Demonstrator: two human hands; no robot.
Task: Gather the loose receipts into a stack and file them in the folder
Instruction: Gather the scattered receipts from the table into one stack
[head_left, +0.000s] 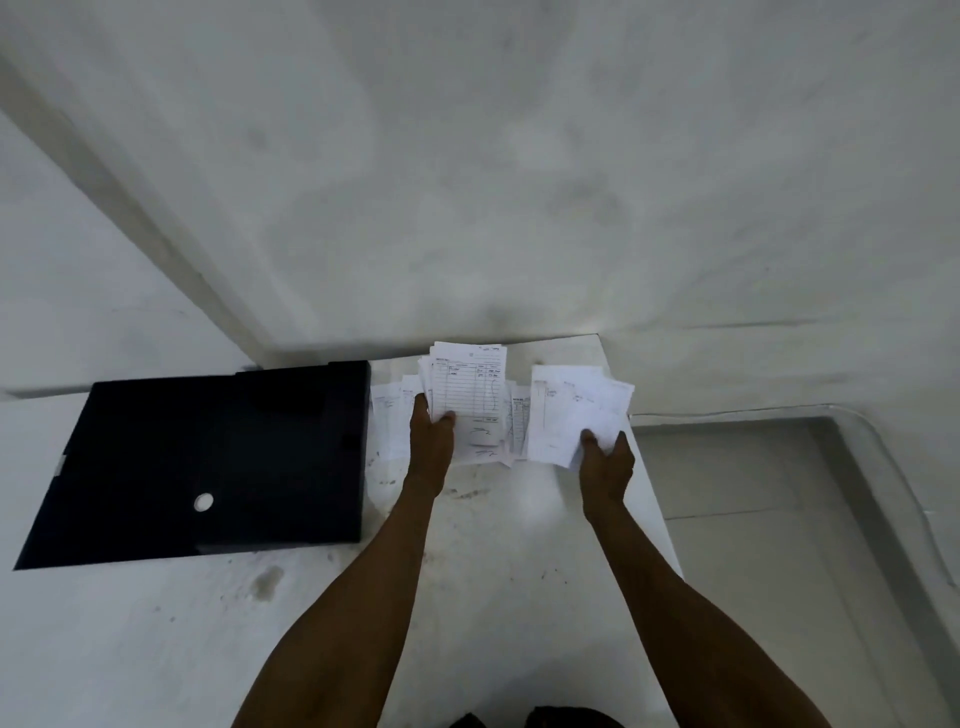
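The left hand grips a stack of receipts by its near end, thumb curled over the top sheet, and holds it above the far part of the white worktop. The right hand pinches a smaller bunch of receipts at its near edge, fanned a little, just to the right of the stack. A few loose receipts lie flat on the worktop under and between the hands. The black folder lies flat on the worktop to the left, just beside those papers.
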